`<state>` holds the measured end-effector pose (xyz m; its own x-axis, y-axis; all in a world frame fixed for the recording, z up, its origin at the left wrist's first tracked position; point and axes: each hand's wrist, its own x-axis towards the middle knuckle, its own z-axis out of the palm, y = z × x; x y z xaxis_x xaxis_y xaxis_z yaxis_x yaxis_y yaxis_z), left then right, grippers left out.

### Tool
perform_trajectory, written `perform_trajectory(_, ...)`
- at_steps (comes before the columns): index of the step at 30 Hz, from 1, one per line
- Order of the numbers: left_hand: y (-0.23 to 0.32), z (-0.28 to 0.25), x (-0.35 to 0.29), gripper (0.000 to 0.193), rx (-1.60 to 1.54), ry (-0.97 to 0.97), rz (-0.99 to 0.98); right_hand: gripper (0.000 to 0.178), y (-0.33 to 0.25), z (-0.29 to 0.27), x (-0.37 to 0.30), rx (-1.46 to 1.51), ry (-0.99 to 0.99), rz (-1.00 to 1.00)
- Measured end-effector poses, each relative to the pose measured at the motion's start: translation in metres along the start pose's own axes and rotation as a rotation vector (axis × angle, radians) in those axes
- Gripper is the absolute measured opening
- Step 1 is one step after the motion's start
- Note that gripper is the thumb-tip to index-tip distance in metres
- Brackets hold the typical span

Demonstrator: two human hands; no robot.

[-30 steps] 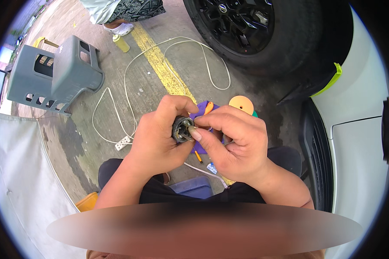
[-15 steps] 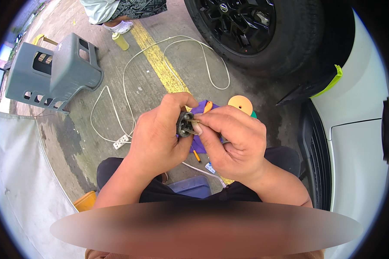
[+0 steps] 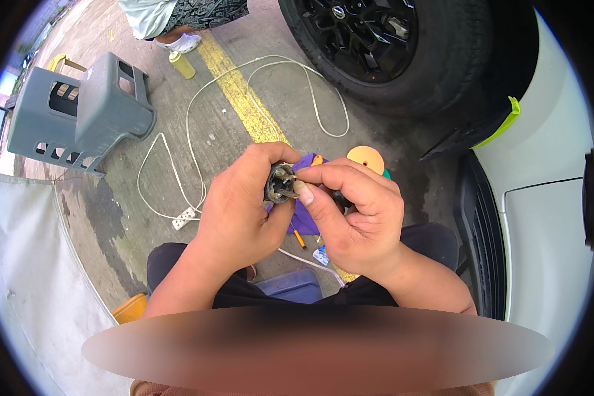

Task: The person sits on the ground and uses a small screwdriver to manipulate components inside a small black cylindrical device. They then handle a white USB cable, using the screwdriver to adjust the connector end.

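My left hand (image 3: 237, 208) is closed around a round black ribbed part (image 3: 270, 191) with an open face turned toward my right hand. Brownish metal-looking prongs stick out of that face. With thumb and index finger, my right hand (image 3: 363, 221) pinches at the tips of those prongs; whether it also grips a separate small piece is hidden. A dark object (image 3: 341, 200) shows under the curled fingers of my right hand, its kind unclear. Below both hands a purple cloth (image 3: 302, 219) lies on the ground, with an orange-ended item (image 3: 317, 160) on it.
Beside the cloth are an orange foam disc (image 3: 365, 160), an orange-and-black tool (image 3: 299, 239) and a blue-white packet (image 3: 321, 255). A white power strip (image 3: 183, 218) trails cord. Grey stools (image 3: 115, 99) stand left; a car wheel (image 3: 369, 39) is ahead, near another person's shoe (image 3: 185, 43).
The round part has turned, so more of its open face and prongs shows. My right fingers have shifted slightly, and the dark object under them has come into sight.
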<state>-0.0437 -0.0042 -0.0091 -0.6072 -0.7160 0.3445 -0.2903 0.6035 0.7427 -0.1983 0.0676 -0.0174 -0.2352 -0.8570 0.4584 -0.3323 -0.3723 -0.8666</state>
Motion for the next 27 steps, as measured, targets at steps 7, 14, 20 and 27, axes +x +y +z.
perform_trajectory(7,-0.006,-0.002,0.002,0.04,0.076,-0.085,0.102,0.008,0.001,-0.008,0.003,-0.008,-0.078,0.126)
perform_trajectory(14,-0.005,0.0,0.003,0.04,0.153,-0.141,0.09,0.008,0.006,-0.009,0.001,-0.094,-0.093,0.109)
perform_trajectory(20,0.002,0.003,0.0,0.04,-0.052,-0.135,-0.11,0.012,0.009,-0.007,-0.002,-0.251,-0.053,-0.11)
perform_trajectory(27,0.003,0.002,0.0,0.039,-0.048,-0.104,-0.111,0.017,0.011,0.0,-0.006,-0.151,-0.015,-0.141)
